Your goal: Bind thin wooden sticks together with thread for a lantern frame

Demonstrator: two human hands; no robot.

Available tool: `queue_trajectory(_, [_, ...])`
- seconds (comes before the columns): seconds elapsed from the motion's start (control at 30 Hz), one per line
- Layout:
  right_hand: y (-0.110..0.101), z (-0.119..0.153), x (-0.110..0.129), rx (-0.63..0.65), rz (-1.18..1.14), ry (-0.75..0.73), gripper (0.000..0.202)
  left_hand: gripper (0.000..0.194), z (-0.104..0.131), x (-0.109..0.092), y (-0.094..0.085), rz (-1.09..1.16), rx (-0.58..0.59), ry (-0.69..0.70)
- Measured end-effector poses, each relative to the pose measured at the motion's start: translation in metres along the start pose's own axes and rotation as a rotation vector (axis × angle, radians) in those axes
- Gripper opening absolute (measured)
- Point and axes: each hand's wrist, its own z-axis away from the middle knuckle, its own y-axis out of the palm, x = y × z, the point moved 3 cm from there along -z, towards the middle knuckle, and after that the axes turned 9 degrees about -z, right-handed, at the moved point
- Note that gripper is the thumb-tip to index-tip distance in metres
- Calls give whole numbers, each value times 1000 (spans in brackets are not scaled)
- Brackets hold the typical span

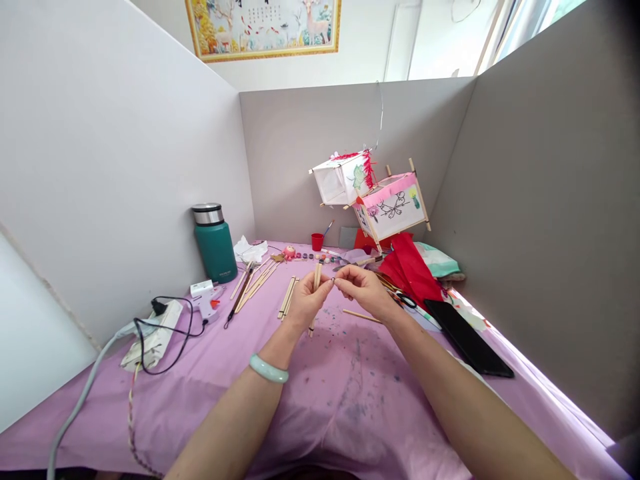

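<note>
A grey cable (pixel 80 400) runs along the left edge to a white power strip (pixel 153 340) on the purple cloth of the tabletop (pixel 350 400); just past it lies a white glue gun (pixel 206 298), and behind that stands a green flask (pixel 215 243) with a steel lid, tight against the grey partition wall; loose wooden sticks (pixel 257 280) fan out beside it; the writing on the flask is too small to read. My left hand (pixel 307 300), a pale green bangle (pixel 269 369) on its wrist, is closed around a short wooden stick (pixel 315 287) held nearly upright, thumb and forefinger pinched at its top; my right hand (pixel 363 288) meets it there, fingers pinched on something too small to make out; a bare stick (pixel 361 316) lies just under that hand. Open cloth, paint-speckled, spreads between my forearms toward the near edge. Farther right, two paper lanterns (pixel 390 207) hang above red paper (pixel 410 267); a flat black tablet (pixel 470 337) lies near the right wall.
</note>
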Motion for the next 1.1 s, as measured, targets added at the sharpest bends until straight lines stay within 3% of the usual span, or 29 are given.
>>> queue_trajectory(0.2, [2, -1, 0, -49, 49, -19, 21, 30, 1, -1, 0, -10, -19, -2])
queue_trajectory(0.3, [4, 0, 0, -57, -145, 29, 20, 29, 2, -3, 3, 9, 15, -3])
queue_trajectory(0.43, [12, 5, -2, 168, -466, 327, 24, 28, 1, -4, 2, 27, 9, -9])
queue_trajectory(0.53, [13, 10, -4, 304, -310, 467, 23, 26, 0, -4, -1, -11, -24, 5])
queue_trajectory(0.67, [7, 10, 0, 333, -3, 315, 26, 28, 0, -4, 0, -27, 116, -51])
queue_trajectory(0.83, [-8, 4, 10, 172, 21, 136, 30, 35, 4, -11, 5, 145, 289, -82])
queue_trajectory(0.97, [-18, 0, 16, 19, 151, -9, 26, 37, 5, -11, 5, 141, 339, -97])
queue_trajectory(1.1, [-21, 0, 25, -2, 370, -183, 22, 34, 4, -11, 2, -54, 268, -52])
